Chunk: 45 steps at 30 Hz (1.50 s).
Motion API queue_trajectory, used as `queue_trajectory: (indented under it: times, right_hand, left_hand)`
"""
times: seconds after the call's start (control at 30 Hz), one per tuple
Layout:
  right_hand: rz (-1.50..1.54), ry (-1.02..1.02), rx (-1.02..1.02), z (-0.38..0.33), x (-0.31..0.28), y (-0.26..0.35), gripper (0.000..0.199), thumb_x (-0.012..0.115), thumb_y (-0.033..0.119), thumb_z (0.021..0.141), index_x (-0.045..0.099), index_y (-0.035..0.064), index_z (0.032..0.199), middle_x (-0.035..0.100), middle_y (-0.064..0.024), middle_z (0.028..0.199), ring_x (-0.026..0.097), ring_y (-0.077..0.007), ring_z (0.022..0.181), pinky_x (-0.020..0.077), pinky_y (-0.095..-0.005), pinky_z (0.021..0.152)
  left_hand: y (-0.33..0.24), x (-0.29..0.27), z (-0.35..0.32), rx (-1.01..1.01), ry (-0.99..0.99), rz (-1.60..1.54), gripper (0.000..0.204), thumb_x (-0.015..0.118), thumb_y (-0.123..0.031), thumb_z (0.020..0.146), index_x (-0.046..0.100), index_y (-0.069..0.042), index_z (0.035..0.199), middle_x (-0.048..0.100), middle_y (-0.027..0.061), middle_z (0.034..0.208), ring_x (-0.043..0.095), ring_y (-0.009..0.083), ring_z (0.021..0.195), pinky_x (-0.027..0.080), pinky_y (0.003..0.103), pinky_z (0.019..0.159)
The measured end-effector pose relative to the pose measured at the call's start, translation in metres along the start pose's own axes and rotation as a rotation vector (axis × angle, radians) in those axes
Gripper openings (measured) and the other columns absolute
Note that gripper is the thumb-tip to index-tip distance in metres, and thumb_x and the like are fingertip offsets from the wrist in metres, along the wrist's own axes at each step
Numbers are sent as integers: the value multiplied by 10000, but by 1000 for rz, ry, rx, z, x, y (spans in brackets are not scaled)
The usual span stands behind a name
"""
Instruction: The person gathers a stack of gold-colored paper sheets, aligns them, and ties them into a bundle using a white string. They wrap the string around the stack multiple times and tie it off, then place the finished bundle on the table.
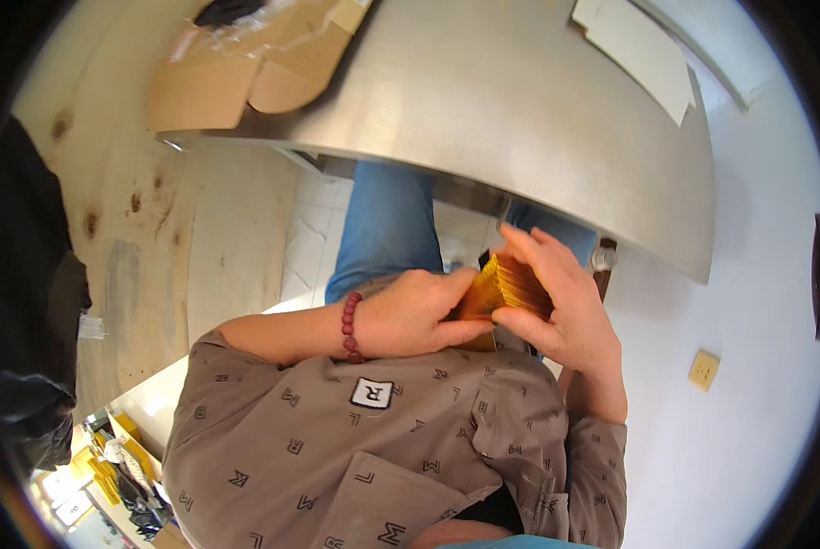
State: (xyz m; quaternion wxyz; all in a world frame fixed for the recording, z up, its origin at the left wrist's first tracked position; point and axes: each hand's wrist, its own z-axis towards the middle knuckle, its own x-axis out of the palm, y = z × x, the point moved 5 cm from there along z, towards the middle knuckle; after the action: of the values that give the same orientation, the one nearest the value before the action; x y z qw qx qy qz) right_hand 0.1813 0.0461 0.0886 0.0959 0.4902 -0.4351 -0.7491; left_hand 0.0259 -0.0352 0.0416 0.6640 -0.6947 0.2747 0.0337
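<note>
gold stack (512, 285) of many thin layers, held in the air between the two hands, in front of the person's shirt (309, 412) and just short of the near edge of a metal table (483, 110). the left hand (419, 311), with a dark red bead bracelet (349, 326) at its wrist, pinches the stack's left end between thumb and fingers, nearly closed. the right hand (570, 306) curves around the right end, thumb below and fingers bent over the top, parted by the stack's width.

the table is smooth and grey, with a soft sheen, its edges bowed by the lens. an open cardboard box (204, 82) rests at its left end, clear plastic and something black at the top; a flat white piece (637, 57) lies toward the far right. to the left spreads a pale wooden surface (126, 256) with dark knots, and beyond it a black, creased material (30, 302). light tiles (315, 229) show beside the blue-trousered leg (384, 224). at right, a white wall (757, 274) carries a yellowish outlet (704, 370). yellow and black things (122, 467) crowd the lower left corner.
</note>
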Motion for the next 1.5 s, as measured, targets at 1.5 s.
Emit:
queue_trajectory:
  times: [1.5]
  right_hand:
    - [567, -846, -345, 107, -113, -22, 448, 788, 310, 901, 580, 22, 1174, 640, -38, 1002, 588, -80, 900, 477, -232, 784]
  left_hand:
    - [-105, -147, 116, 931, -762, 262, 400, 949, -225, 679, 670, -37, 895, 615, 58, 765, 531, 210, 654, 440, 312, 588]
